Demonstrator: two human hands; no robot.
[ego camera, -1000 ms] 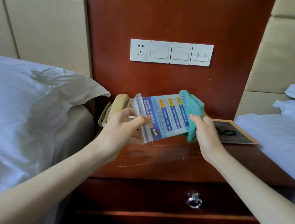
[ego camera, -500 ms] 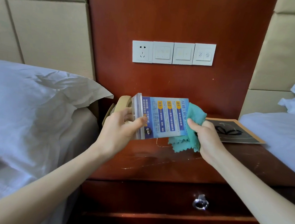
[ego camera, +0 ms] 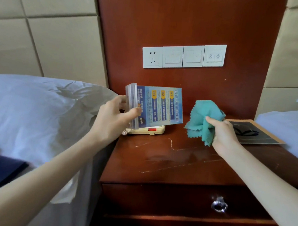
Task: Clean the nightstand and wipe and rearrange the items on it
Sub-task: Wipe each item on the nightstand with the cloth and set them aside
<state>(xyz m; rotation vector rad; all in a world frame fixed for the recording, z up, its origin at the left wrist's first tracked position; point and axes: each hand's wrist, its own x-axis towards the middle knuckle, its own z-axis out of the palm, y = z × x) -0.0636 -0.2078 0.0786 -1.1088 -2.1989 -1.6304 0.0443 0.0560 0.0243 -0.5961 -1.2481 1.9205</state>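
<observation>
- The acrylic sign holder [ego camera: 155, 108] sits just left of the frame's centre, held in the air above the back left part of the nightstand [ego camera: 176, 162]. It is turned on its side, so its thick clear base points to the left.
- Its face is a blue printed card with yellow tabs numbered 01, 02 and 03. The print runs sideways and is too small to read.
- The left hand [ego camera: 115, 115] grips the holder at its clear base, with the thumb across the front and the fingers behind.
- The right hand [ego camera: 222, 135], right of centre, is closed round a bunched teal cloth [ego camera: 203, 117] with zigzag-cut edges, lifted off the wood.
- A beige telephone [ego camera: 148, 130] stands on the nightstand directly below the holder.
- A flat dark card with a tan border [ego camera: 256, 135] lies at the right edge of the top.
- The reddish top shows pale scratches and a dull smear near its middle.
- Half a second ago the cloth was pressed against the holder's right end; now the two are clearly apart, with bare wood panel showing between them.
</observation>
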